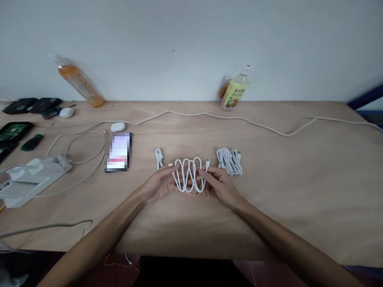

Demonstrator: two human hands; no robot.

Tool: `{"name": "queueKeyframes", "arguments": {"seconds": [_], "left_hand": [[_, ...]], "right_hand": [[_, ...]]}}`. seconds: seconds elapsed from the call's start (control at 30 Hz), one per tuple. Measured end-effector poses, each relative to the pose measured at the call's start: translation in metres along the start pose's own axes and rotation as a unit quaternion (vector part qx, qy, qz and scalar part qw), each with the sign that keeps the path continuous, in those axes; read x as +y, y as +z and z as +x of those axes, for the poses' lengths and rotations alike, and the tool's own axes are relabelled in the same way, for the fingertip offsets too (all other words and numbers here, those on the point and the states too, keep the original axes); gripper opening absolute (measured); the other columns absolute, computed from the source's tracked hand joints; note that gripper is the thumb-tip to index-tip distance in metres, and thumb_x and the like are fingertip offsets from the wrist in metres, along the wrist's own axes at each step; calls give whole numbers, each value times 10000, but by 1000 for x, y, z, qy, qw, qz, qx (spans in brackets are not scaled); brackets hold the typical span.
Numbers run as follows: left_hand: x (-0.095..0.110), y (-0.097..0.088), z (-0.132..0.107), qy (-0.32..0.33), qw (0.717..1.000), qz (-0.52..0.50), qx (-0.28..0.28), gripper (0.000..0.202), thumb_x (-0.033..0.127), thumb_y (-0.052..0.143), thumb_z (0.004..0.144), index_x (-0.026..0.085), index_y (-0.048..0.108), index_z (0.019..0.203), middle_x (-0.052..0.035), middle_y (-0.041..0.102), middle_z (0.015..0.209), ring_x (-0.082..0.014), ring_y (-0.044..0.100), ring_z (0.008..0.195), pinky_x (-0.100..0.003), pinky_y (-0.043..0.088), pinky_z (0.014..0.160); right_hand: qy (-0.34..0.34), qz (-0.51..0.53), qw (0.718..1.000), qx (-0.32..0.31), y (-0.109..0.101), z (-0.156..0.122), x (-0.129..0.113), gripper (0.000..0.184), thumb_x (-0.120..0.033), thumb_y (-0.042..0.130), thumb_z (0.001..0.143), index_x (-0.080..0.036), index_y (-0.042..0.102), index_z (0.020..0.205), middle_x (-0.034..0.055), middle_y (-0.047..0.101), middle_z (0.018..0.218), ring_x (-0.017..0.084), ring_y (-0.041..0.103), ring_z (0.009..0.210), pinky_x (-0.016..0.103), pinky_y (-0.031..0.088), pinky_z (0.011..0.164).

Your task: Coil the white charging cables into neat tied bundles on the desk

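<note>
A white USB cable point(189, 175) is spread in several loose loops between my two hands, just above the wooden table. My left hand point(160, 183) grips its left end, thumb on top, close to one plug. At the other end my right hand point(220, 183) pinches the cable below the second plug point(207, 162). Some fingers of both hands lie behind the loops and are partly hidden. Beyond my left hand lies a small coiled white cable point(159, 157). Past my right hand rests a bigger bunch of coiled white cables point(229, 161).
A phone point(119, 152) and a white case point(118, 127) lie left of centre. Further left is a white power strip point(36, 179) with cords. One long white cord point(209, 115) crosses the table. An orange bottle point(79, 83) and a yellow bottle point(235, 91) stand by the wall.
</note>
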State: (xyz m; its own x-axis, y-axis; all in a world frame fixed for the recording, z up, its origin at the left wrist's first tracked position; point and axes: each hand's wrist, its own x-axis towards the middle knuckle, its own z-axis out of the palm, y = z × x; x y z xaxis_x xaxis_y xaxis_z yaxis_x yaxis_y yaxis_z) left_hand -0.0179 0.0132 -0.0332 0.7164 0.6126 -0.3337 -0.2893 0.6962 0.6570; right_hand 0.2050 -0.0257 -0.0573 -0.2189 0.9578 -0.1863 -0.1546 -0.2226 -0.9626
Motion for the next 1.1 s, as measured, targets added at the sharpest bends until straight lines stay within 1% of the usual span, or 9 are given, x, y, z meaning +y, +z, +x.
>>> {"name": "queueKeyframes", "arguments": {"seconds": [0.2, 0.33, 0.47, 0.57, 0.67, 0.8, 1.0, 1.1], "left_hand": [[-1, 0, -2, -5, 1000, -14, 12, 370, 339, 675, 1058, 139, 725, 1365, -214, 798, 1291, -364, 782, 1182, -498, 672, 953], [0, 0, -4, -11, 1000, -19, 2, 397, 330, 682, 1055, 134, 709, 1399, -214, 803, 1281, -364, 783, 1182, -502, 666, 970], [1, 1, -3, -11, 1000, -15, -4, 428, 343, 667, 1067, 132, 693, 1439, -212, 809, 1260, -356, 786, 1170, -482, 664, 970], [0, 1, -2, -3, 1000, -15, -13, 447, 349, 648, 1077, 129, 674, 1465, -216, 808, 1250, -349, 791, 1149, -465, 671, 937], [-1, 1, -1, 0, 1000, -6, -22, 460, 364, 635, 1083, 122, 658, 1474, -227, 800, 1261, -345, 794, 1129, -438, 682, 879], [-2, 0, -1, 0, 1000, 4, -15, 468, 366, 629, 1086, 115, 647, 1481, -233, 791, 1281, -350, 790, 1132, -434, 685, 851], [-4, -3, -3, 4, 1000, -9, -17, 420, 350, 644, 1077, 122, 684, 1428, -222, 790, 1285, -353, 773, 1178, -508, 657, 978], [-4, -3, -4, 3, 1000, -13, -8, 389, 335, 645, 1075, 127, 699, 1400, -215, 790, 1284, -343, 773, 1176, -515, 645, 1009]], "right_hand": [[3, 8, 1000, -7, -1, -1, -2, 513, -716, 797, 866, -204, 817, 836, 49, 797, 744, 137, 651, 483, 222, 474, 381], [6, 3, 1000, -3, 0, -1, -5, 487, -692, 819, 858, -207, 820, 817, 32, 769, 674, 129, 621, 439, 223, 473, 380], [9, -3, 1000, 1, 1, -1, -8, 445, -648, 852, 843, -205, 823, 811, 17, 740, 618, 131, 617, 422, 216, 455, 375], [6, -9, 1000, 1, 1, 0, -8, 487, -683, 845, 833, -200, 813, 785, 27, 749, 627, 125, 603, 419, 212, 451, 370], [0, -7, 1000, 0, 1, 0, -7, 537, -729, 838, 816, -198, 793, 746, 14, 727, 605, 115, 580, 410, 210, 461, 368], [4, 0, 1000, -2, 0, -1, -4, 514, -703, 852, 818, -197, 789, 754, 1, 717, 615, 111, 580, 422, 214, 467, 374], [12, 3, 1000, -24, -2, -1, -3, 416, -616, 814, 892, -201, 822, 867, 38, 805, 765, 122, 650, 491, 209, 468, 392], [13, 4, 1000, -27, -2, -1, -4, 407, -606, 815, 895, -199, 823, 866, 44, 815, 787, 122, 664, 499, 202, 462, 389]]}}
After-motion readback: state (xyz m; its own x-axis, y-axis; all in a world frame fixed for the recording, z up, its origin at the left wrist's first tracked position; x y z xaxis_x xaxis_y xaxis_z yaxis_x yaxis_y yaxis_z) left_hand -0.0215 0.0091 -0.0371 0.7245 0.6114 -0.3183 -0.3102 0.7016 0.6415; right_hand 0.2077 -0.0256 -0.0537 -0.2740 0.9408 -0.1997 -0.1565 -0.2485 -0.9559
